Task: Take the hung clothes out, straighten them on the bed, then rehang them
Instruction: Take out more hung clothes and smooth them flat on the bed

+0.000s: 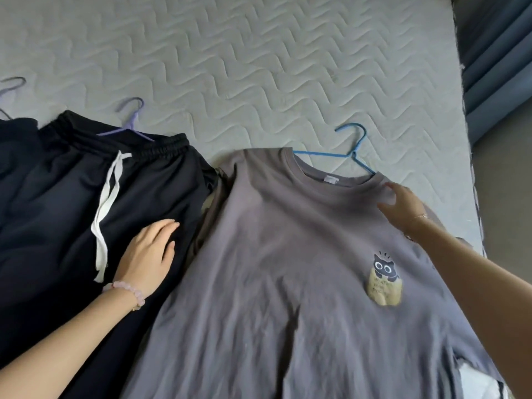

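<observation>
Head: grey T-shirt (pixel 288 269) on bed (pixel 259 67)

T-shirt (pixel 288 254) right on bed (pixel 259 67) | trousers (pixel 57 197) left, just beside it | hanger (pixel 353 153) in T-shirt collar

Bed (pixel 259 53) fills most of the view: pale grey-green quilted cover, stitched wavy zigzag pattern, a few shallow wrinkles. Its right edge runs down the right side of the frame. Beyond that edge, blue curtain (pixel 495 53) in vertical folds at top right, grey-brown floor (pixel 506 197) below it. Light soft and even, no hard shadows.
</observation>
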`<state>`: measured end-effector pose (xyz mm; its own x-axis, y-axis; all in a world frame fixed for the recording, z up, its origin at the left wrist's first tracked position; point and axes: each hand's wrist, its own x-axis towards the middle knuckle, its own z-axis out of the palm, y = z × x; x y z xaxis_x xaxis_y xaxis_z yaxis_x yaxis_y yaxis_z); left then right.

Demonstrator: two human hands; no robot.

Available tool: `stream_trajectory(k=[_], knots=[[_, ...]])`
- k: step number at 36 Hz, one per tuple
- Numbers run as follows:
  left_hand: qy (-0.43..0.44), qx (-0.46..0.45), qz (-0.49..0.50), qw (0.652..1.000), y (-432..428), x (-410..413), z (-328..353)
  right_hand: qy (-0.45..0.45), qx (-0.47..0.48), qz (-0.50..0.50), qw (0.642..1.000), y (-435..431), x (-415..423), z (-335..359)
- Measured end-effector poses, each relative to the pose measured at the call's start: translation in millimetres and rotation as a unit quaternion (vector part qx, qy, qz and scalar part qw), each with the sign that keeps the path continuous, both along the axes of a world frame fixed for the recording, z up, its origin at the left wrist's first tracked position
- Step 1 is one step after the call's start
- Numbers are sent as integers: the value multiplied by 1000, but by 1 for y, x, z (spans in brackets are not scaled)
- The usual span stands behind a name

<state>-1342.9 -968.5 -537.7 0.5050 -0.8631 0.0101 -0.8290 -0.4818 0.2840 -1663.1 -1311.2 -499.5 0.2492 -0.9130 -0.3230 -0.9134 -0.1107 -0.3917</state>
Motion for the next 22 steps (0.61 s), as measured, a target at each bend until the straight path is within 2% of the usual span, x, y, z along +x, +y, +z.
stream_trajectory(k=[6,12,17,22], knots=[[12,3,5,1000,7,-3,-18,91,-11,-5,996,-12,4,-21],[10,-9,0,1000,8,-3,-20,101,-27,-37,994,-18,10,-19],[9,-6,9,1000,10,-7,-24,62,10,-23,998,-2,3,-8],[44,26,7,999,11,-7,-13,-45,17,-30,998,30,-4,50]])
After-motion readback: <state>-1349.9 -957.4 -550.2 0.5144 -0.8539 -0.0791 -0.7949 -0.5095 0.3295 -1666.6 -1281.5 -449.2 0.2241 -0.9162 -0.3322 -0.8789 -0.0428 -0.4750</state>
